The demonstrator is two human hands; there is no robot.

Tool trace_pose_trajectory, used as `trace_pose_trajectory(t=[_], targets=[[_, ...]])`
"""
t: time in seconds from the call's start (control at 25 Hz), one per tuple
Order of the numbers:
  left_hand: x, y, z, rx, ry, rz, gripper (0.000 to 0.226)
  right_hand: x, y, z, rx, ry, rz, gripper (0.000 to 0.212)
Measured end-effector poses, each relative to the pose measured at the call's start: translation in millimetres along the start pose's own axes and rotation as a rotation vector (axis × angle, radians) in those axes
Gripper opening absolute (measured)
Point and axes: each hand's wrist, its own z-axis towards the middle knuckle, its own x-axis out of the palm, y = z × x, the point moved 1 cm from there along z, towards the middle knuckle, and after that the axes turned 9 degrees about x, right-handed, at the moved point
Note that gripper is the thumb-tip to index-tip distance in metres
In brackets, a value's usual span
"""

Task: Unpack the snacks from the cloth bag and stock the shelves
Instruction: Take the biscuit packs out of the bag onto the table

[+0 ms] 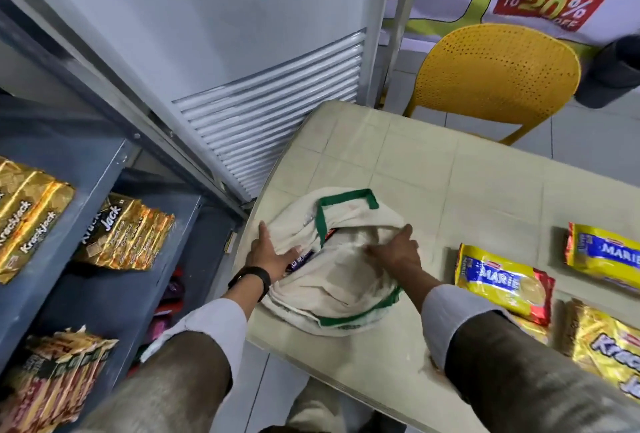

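Note:
A cream cloth bag [349,297] with green trim lies slumped on the pale tiled table [433,172]. My left hand [268,256] lies flat on the bag's left side, fingers straight, their tips touching a purple packet [300,263] that peeks out of the opening. My right hand [398,250] pinches a fold of the bag's cloth at the opening. Two yellow Marie packs [502,280] [609,256] and a gold Krackjack pack [609,353] lie on the table to the right. The grey-blue shelves [86,169] stand at the left.
Gold Krackjack packs [124,235] sit on the upper shelves and red-and-gold packs [52,380] on a lower one. A white louvred cabinet [270,120] stands behind the table's left corner. A yellow perforated chair [495,75] is at the table's far side.

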Motion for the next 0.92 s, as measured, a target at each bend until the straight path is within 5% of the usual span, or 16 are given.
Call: trace_pose_trajectory(t=[0.16, 0.4, 0.6, 0.76, 0.84, 0.92], targets=[[16, -16, 34, 0.107, 0.011, -0.050, 0.063, 20, 31, 10, -0.183, 0.133, 0.300, 0.049], [8, -72, 75, 0.213, 0.035, -0.299, 0.037, -14, 94, 46, -0.326, 0.061, 0.426, 0.012], [-21, -85, 119, 0.175, -0.150, -0.383, 0.036, -75, 90, 83, -0.258, -0.281, 0.380, 0.014], [-31, -69, 127, 0.093, -0.142, -0.371, 0.041, -78, 72, 81, -0.169, -0.240, 0.367, 0.049], [-28, -45, 107, 0.152, -0.220, -0.190, 0.048, -59, 66, 61, -0.309, -0.406, 0.096, 0.060], [-8, -8, 72, 0.286, -0.275, 0.133, 0.057, -31, 63, 34, -0.621, -0.645, -0.200, 0.045]])
